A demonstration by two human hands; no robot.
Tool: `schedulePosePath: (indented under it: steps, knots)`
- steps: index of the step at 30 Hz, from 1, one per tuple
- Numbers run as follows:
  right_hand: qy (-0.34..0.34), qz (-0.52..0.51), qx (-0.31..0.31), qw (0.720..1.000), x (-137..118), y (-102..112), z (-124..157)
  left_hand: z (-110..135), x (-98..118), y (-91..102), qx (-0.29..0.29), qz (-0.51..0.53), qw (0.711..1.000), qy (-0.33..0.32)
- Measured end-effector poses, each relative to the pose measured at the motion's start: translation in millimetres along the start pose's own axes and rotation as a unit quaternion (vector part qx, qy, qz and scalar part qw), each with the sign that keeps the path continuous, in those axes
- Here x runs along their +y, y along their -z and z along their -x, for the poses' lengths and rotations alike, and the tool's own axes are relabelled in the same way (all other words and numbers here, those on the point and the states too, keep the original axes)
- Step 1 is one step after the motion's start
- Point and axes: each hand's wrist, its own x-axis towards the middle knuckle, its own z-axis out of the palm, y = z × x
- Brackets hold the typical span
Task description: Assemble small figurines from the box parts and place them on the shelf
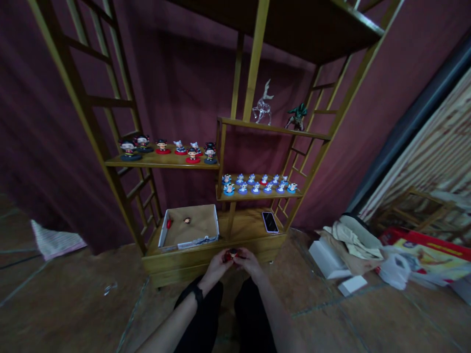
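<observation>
Both my left hand and my right hand are closed around a small figurine with dark hair and red parts. They hold it from either side, in front of the shelf's lower edge; the fingers hide much of it. Just beyond stands an open cardboard box, with a small figurine head and a red piece inside. On the left shelf are several figurines on round bases, some dark, some red. The lower right shelf bears two rows of small blue and purple figurines.
A phone lies on the bottom board at right. A clear deer figure and a dark green figure stand on the upper shelf. White boxes, a plastic bag and a red-yellow carton sit on the floor at right.
</observation>
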Motion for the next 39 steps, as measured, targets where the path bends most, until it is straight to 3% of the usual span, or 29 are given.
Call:
schedulePosePath:
  steps: [4,11,15,18,21,26,30,34,39]
  knots:
    - [-0.015,-0.01,0.007,1.0,-4.0,-5.1,2.0,0.1,1.0,0.5,-0.013,0.05,0.998,0.02]
    - [-0.005,-0.02,0.001,1.0,-11.8,-8.1,10.7,4.2,10.4,1.9,0.011,-0.015,0.999,0.033]
    - [-0.008,-0.014,-0.01,1.0,-13.2,-7.7,12.6,8.9,15.1,2.7,0.037,-0.015,0.999,0.03]
    - [-0.021,-0.03,0.01,0.999,-9.9,-6.9,10.3,12.1,27.1,15.3,0.07,-0.01,0.997,0.022]
    - [-0.007,-0.035,0.025,0.999,-5.7,-5.5,7.9,11.8,61.2,43.8,0.126,-0.034,0.991,0.009]
    - [0.026,-0.023,0.036,0.999,-1.6,-4.5,6.9,0.7,152.8,109.8,0.226,-0.095,0.969,-0.038]
    - [0.023,-0.004,0.046,0.999,1.3,-4.5,5.6,-8.6,215.4,153.8,0.27,-0.127,0.948,-0.112]
    - [0.024,0.008,0.051,0.998,5.1,-1.8,3.8,-12.5,258.0,176.9,0.285,-0.177,0.932,-0.138]
    - [0.031,0.016,0.047,0.998,7.0,1.6,3.6,-19.5,296.1,189.4,0.319,-0.253,0.902,-0.143]
